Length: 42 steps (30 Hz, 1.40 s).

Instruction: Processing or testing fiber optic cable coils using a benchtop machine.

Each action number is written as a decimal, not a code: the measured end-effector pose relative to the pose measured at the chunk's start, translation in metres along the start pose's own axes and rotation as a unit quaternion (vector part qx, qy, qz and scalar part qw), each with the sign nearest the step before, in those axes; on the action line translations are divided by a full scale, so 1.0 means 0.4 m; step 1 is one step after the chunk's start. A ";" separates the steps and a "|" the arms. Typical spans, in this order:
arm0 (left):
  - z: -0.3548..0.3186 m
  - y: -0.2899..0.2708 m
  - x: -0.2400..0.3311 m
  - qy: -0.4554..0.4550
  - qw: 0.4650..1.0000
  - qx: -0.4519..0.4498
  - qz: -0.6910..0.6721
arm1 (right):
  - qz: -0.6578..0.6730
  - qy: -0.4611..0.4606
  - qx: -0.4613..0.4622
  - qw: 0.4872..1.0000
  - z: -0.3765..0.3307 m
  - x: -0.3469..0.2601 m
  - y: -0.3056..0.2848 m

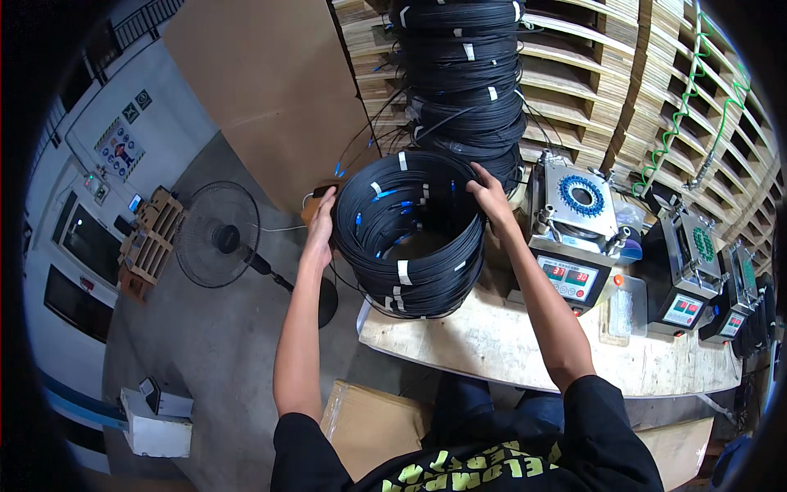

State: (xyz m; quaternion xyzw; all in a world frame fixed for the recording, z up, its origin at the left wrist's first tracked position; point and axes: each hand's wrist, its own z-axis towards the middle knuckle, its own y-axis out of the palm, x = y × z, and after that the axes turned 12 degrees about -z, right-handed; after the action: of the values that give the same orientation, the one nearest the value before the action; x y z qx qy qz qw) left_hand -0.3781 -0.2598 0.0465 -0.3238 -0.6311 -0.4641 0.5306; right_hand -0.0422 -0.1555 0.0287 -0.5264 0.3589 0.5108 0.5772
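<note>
A stack of coiled black fibre-optic cables (438,287) sits at the left end of the wooden workbench (525,348). White tape bands wrap the coils, and blue connectors (358,220) show inside the hollow middle. My left hand (321,228) presses against the stack's left side, fingers toward its far edge. On the far right rim, my right hand (490,197) grips with the thumb over the edge; some of its fingers are hidden. Between them, both hands hold the stack. Behind it rises a taller pile of similar black coils (463,90).
Right of the stack stands a machine (570,238) with a ring of blue connectors on top and a red digital display. Two similar machines (684,262) with green rings stand farther right. A clear plastic box (627,307) lies between. A standing fan (221,238) is at left.
</note>
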 end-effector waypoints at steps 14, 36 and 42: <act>0.011 0.037 -0.025 0.024 0.991 -0.045 0.123 | -0.008 -0.055 -0.025 0.998 0.046 0.074 -0.022; -0.460 0.904 0.215 -0.002 0.733 -0.618 0.286 | -0.109 -0.161 -0.048 0.980 -0.439 -0.228 -0.752; -0.549 1.249 0.169 -0.027 0.421 -0.783 0.457 | -0.140 -0.101 0.034 0.984 -0.666 -0.130 -1.111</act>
State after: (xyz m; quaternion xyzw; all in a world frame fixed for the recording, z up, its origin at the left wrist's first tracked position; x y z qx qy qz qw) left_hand 0.1380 -0.2899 0.2343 -0.8531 0.2312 -0.4378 0.1648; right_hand 0.4091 -0.3921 0.1354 -0.4972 0.2384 0.4629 0.6940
